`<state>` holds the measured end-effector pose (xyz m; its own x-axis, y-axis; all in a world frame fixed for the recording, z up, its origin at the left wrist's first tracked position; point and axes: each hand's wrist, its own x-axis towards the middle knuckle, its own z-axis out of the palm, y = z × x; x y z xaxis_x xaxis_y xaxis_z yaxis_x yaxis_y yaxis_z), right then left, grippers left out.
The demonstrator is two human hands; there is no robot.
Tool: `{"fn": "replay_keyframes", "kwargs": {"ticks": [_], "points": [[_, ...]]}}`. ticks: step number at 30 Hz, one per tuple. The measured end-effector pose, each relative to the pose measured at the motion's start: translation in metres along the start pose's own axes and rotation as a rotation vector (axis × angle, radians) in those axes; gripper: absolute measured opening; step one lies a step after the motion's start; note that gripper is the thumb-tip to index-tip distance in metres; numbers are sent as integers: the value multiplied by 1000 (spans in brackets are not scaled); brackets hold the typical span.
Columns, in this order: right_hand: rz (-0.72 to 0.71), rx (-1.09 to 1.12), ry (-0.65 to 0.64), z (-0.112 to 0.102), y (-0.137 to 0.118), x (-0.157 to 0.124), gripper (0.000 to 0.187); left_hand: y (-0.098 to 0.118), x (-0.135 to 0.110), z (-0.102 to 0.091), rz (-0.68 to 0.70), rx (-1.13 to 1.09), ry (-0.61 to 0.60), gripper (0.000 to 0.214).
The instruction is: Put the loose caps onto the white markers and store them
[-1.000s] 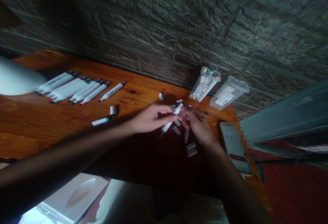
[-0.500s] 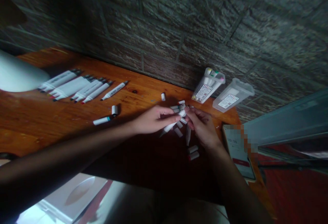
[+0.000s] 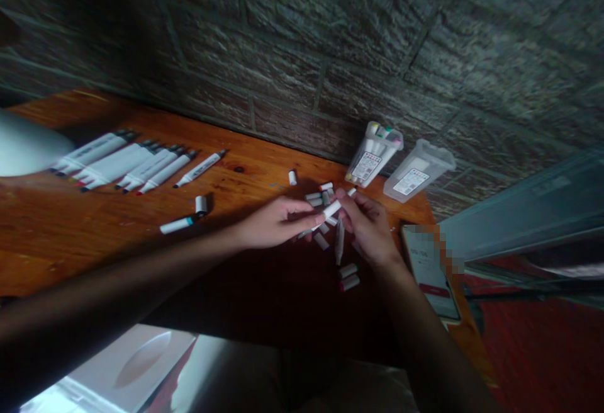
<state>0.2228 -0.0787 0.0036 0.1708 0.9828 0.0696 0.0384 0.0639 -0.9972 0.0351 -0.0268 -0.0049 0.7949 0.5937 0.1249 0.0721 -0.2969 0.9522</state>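
My left hand (image 3: 276, 224) pinches a white marker (image 3: 333, 208) between thumb and fingers. On its upper end, the fingers of my right hand (image 3: 370, 227) are closed too. The marker slants up to the right, partly covered by my fingers. Beneath and around the hands lie several loose white marker caps, among them an orange-ended cap (image 3: 326, 186) and a red-ended cap (image 3: 349, 283). An uncapped marker (image 3: 339, 243) rests just below my right hand's fingers.
Several uncapped markers (image 3: 111, 164) lie in a row at left. Nearer are a teal-ended piece (image 3: 177, 225) and a white cap (image 3: 201, 204). By the brick wall stand a clear case with markers (image 3: 377, 148) and another clear case (image 3: 418, 170). A phone (image 3: 431, 274) lies at right.
The marker has turned slightly between my hands, and more of its upper end shows above my right fingers. The whole view has shifted a little, so the table's things appear farther left.
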Motion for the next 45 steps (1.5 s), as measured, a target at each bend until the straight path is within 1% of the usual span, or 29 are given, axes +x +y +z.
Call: {"fn": "replay_keyframes", "kwargs": {"ticks": [5, 11, 15, 17, 19, 22, 24, 26, 29, 31, 32, 34, 35, 37, 39, 41, 43, 45], "points": [[5, 2, 4, 1, 0, 1, 35, -4, 1, 1, 14, -9, -39, 33], [-45, -64, -32, 3, 0, -2, 35, -4, 1, -1, 36, 7, -54, 30], [-99, -197, -61, 2, 0, -4, 34, -2, 1, 1, 62, 13, -66, 27], [-142, -277, -63, 1, 1, -4, 33, -2, 1, 2, 96, 26, -74, 27], [-189, -360, -59, 1, 3, -5, 32, -3, 1, 3, 155, 99, -66, 27], [-241, -532, -85, 2, 4, -7, 33, -5, 0, 5, 206, 308, -78, 24], [-272, -658, -155, 3, 2, -10, 35, -6, -3, 7, 214, 436, -127, 19], [-303, -754, -243, 6, -1, -15, 36, -6, -7, 9, 247, 538, -163, 19], [-322, -827, -342, 8, -7, -21, 35, -2, -16, 11, 309, 660, -185, 25], [-329, -840, -380, 10, -9, -22, 32, 2, -20, 10, 326, 684, -226, 27], [-334, -836, -390, 10, -8, -22, 31, 4, -20, 10, 326, 674, -249, 25], [-341, -820, -367, 9, -6, -19, 29, 6, -18, 9, 316, 631, -247, 21], [-340, -805, -330, 8, -5, -17, 29, 6, -16, 9, 296, 608, -229, 20], [-322, -738, -215, 5, -2, -13, 31, 5, -12, 9, 241, 560, -175, 18], [-281, -595, -97, 1, 0, -9, 32, 4, -9, 9, 197, 468, -139, 19], [-192, -402, -45, -1, -1, -7, 35, 5, -7, 10, 186, 316, -98, 20], [-71, -220, -53, -2, -3, -6, 38, 7, -7, 11, 180, 154, -50, 20], [28, -94, -71, 0, -4, -6, 38, 9, -6, 13, 153, 16, -35, 19]]}}
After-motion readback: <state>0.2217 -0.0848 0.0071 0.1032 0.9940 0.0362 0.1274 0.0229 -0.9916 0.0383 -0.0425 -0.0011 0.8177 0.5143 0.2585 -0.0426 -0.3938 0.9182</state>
